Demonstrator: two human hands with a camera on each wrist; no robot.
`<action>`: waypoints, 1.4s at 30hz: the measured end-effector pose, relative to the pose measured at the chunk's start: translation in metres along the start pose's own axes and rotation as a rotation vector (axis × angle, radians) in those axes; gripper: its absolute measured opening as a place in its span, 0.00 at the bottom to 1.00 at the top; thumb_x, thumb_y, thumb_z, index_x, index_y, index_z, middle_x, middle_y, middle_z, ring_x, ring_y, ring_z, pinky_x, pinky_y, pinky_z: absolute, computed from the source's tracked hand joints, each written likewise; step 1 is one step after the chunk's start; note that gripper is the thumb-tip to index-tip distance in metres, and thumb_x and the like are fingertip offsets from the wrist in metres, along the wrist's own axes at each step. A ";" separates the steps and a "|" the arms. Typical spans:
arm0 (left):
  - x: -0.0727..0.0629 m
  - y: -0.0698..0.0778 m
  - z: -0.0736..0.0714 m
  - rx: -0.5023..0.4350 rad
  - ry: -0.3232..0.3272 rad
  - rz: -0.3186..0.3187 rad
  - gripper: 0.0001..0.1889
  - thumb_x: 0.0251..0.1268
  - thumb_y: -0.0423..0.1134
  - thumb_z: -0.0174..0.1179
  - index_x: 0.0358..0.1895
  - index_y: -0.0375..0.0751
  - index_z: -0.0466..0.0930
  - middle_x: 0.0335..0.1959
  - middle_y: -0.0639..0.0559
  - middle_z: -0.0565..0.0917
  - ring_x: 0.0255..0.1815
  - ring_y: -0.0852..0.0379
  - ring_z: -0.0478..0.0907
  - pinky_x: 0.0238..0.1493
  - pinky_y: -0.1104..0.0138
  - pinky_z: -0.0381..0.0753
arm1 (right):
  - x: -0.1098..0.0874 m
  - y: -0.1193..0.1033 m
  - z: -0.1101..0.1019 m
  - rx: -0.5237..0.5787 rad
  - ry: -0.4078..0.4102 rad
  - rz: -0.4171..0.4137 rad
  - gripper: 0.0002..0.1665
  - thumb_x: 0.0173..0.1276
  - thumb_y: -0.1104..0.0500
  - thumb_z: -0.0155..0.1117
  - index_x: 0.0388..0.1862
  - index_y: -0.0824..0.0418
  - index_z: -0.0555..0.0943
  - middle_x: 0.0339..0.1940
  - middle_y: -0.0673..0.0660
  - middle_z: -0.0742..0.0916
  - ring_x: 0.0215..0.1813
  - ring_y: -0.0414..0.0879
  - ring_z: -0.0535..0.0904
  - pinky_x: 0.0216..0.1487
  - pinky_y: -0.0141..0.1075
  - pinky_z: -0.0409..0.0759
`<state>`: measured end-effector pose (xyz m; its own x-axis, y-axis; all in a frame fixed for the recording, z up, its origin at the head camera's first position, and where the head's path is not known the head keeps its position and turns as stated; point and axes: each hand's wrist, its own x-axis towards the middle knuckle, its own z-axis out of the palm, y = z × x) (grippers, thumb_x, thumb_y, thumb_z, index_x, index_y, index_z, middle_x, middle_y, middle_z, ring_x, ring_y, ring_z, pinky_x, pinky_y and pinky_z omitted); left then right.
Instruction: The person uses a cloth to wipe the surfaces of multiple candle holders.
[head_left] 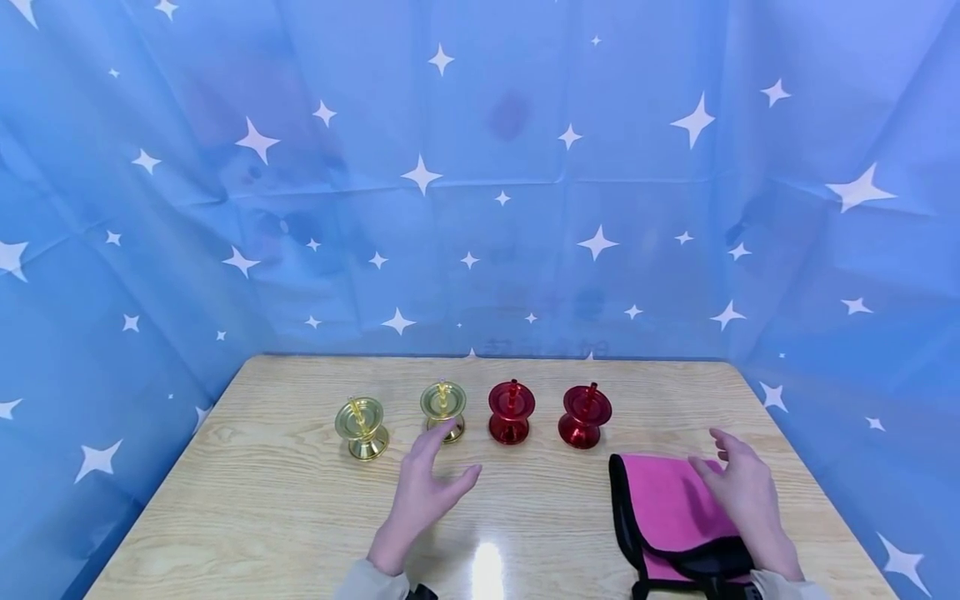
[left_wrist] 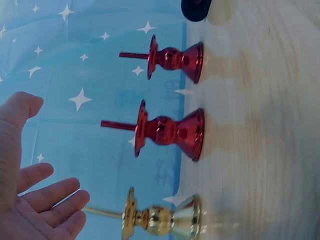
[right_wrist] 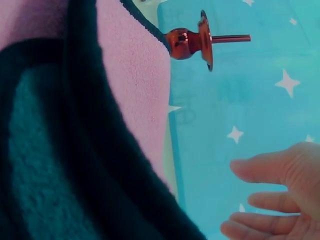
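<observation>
Two gold candle holders, one at the left [head_left: 366, 442] and one nearer the middle [head_left: 431, 402], stand upright on the table. Two shiny red candle holders, an inner one [head_left: 510, 427] and an outer one [head_left: 579, 432], continue the row rightward. Each has a dish with a thin upright stem. My left hand [head_left: 422, 498] hovers in front of the inner gold holder, thumb and fingers spread, holding nothing. Over a folded pink cloth [head_left: 660, 500] with black edging, my right hand [head_left: 746, 496] hangs with loosely bent fingers and nothing in them.
The light wood table [head_left: 225, 517] runs back to a blue curtain [head_left: 480, 275] with white stars, which also surrounds both sides. The pink cloth lies at the front right, its black straps toward the near edge.
</observation>
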<state>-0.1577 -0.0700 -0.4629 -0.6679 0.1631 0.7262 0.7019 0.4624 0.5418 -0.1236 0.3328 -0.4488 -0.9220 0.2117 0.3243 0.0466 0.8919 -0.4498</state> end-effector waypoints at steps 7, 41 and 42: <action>0.000 0.004 0.015 -0.047 -0.025 0.015 0.34 0.40 0.36 0.72 0.55 0.28 0.73 0.50 0.36 0.80 0.50 0.42 0.77 0.48 0.53 0.77 | -0.001 0.007 0.002 0.003 -0.010 0.025 0.31 0.55 0.62 0.69 0.53 0.79 0.71 0.45 0.78 0.79 0.43 0.69 0.77 0.38 0.58 0.74; 0.001 0.030 0.114 -0.190 -0.292 -0.104 0.33 0.49 0.37 0.69 0.60 0.32 0.69 0.58 0.40 0.75 0.60 0.46 0.70 0.60 0.56 0.69 | -0.002 0.023 0.003 0.077 -0.141 0.123 0.30 0.60 0.61 0.63 0.55 0.80 0.70 0.47 0.79 0.78 0.47 0.71 0.76 0.44 0.56 0.75; 0.002 0.030 0.117 -0.189 -0.291 -0.113 0.32 0.50 0.37 0.69 0.60 0.33 0.69 0.57 0.41 0.75 0.59 0.47 0.71 0.59 0.57 0.70 | -0.003 0.024 0.004 0.075 -0.142 0.128 0.30 0.60 0.61 0.63 0.55 0.80 0.70 0.47 0.79 0.78 0.47 0.70 0.76 0.44 0.56 0.76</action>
<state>-0.1675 0.0461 -0.4947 -0.7671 0.3740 0.5212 0.6349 0.3269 0.7000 -0.1215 0.3522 -0.4635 -0.9555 0.2582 0.1425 0.1429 0.8281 -0.5421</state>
